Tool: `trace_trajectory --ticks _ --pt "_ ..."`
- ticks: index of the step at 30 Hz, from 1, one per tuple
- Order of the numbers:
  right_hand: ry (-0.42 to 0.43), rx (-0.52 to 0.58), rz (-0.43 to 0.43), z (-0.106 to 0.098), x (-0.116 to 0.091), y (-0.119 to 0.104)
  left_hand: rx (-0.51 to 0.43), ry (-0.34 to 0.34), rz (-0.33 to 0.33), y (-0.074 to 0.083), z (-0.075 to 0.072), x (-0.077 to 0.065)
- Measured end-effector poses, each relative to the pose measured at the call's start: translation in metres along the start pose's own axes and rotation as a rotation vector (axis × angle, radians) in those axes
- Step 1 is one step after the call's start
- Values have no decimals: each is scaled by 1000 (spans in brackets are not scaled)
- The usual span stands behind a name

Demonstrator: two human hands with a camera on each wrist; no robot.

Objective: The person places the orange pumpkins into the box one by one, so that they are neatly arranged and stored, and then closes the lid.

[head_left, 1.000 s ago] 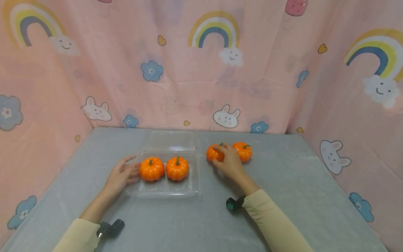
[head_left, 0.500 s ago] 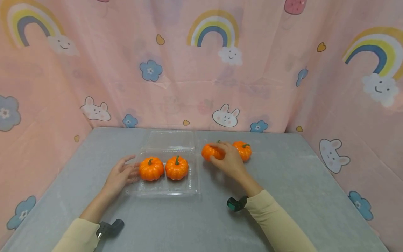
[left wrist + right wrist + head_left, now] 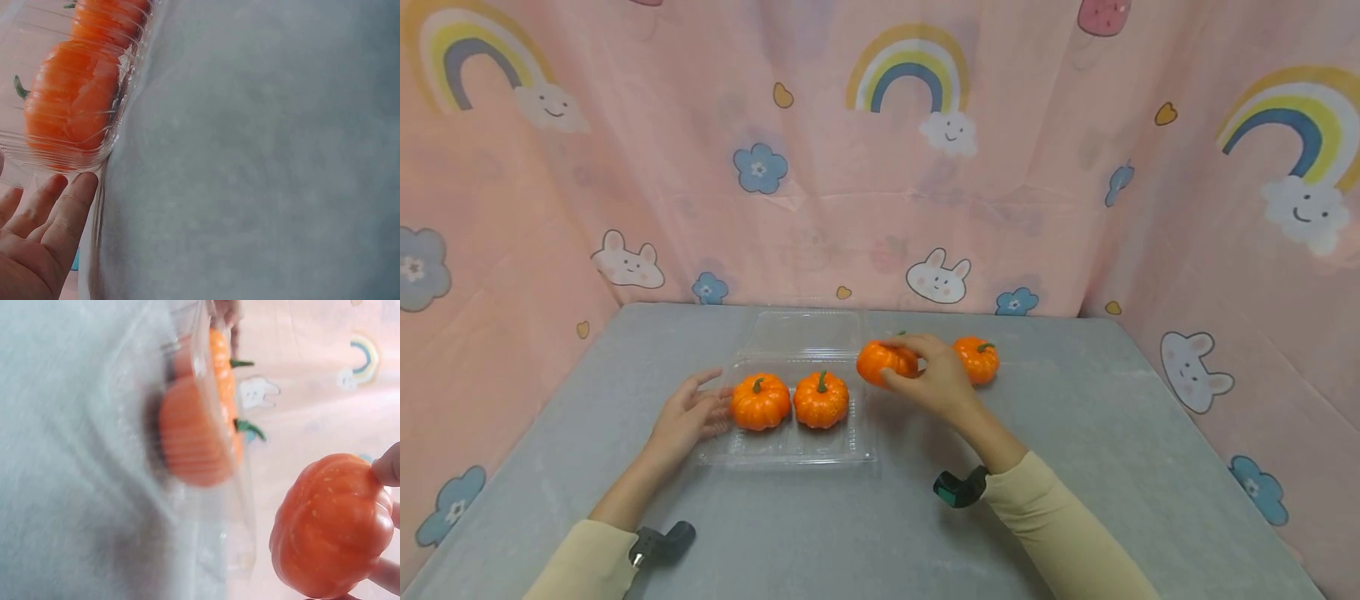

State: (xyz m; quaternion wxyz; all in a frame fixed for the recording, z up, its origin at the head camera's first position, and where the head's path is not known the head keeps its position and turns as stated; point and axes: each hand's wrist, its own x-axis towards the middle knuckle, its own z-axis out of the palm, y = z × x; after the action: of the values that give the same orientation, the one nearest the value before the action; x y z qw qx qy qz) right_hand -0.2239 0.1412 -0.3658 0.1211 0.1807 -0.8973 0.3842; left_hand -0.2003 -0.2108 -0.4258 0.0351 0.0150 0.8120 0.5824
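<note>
My right hand [image 3: 942,379] grips a small orange pumpkin [image 3: 882,363] between thumb and fingers, held above the table near the right rim of a clear plastic container [image 3: 863,450]. In the right wrist view, the gripped pumpkin [image 3: 331,528] hangs clear of the tabletop. Two more pumpkins with green stems sit side by side in the container, a left pumpkin [image 3: 761,402] and a right pumpkin [image 3: 822,400]. My left hand [image 3: 688,417] rests at the container's left side with fingers extended. In the left wrist view, its fingertips [image 3: 84,184] touch or nearly touch the container wall.
Another pumpkin [image 3: 977,361] stands on the grey table [image 3: 1075,433], to the right of my right hand. The container's open lid [image 3: 811,333] lies back toward the rear curtain [image 3: 820,233]. Pink printed curtain encloses the table at the back and both sides.
My right hand has lifted its pumpkin off the table and carried it left toward the container, away from the other loose pumpkin. The left hand has stayed in place.
</note>
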Motion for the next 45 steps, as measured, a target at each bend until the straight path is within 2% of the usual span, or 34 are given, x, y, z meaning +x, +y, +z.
trace_trajectory --ticks 14,30,35,45 --pt "-99 -13 -74 11 4 -31 6 -1 6 -1 0 0" --pt "-227 96 -104 36 6 -59 6 1 6 -5 -1 2" --pt "-289 79 -87 44 6 -67 6 1 5 -5 0 2" --pt "-384 55 -130 64 6 -78 3 6 29 -7 -1 1"
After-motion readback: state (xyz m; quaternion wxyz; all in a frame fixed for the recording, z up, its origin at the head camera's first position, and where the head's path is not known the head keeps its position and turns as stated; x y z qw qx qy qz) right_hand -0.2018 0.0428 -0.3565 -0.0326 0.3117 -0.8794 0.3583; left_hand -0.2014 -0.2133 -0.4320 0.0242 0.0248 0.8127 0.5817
